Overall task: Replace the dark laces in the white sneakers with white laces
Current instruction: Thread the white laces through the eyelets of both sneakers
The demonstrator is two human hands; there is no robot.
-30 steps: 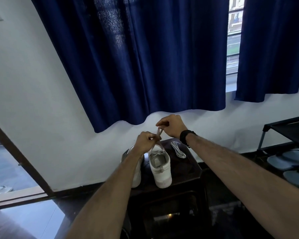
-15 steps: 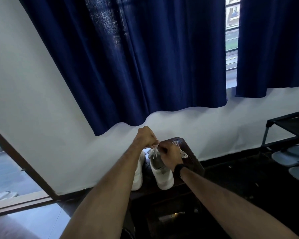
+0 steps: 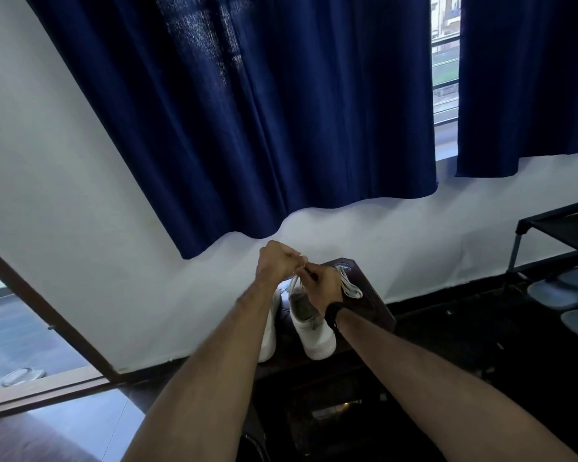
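Low in the frame's centre, the left hand [image 3: 276,263] and right hand [image 3: 322,288] meet, both pinching a white lace [image 3: 296,285] above the right sneaker [image 3: 316,338]. The left sneaker [image 3: 269,335] stands beside it on a dark table [image 3: 372,305]; a spare lace [image 3: 351,288] lies right of them.

Looking smooth and a bit shiny: white sneakers [image 3: 316,335] (like leather). Hanging soft and matt: blue cloth curtains [image 3: 264,111]. Shining darkly: wooden table [image 3: 374,305]. Gleaming: glossy floor [image 3: 80,425].
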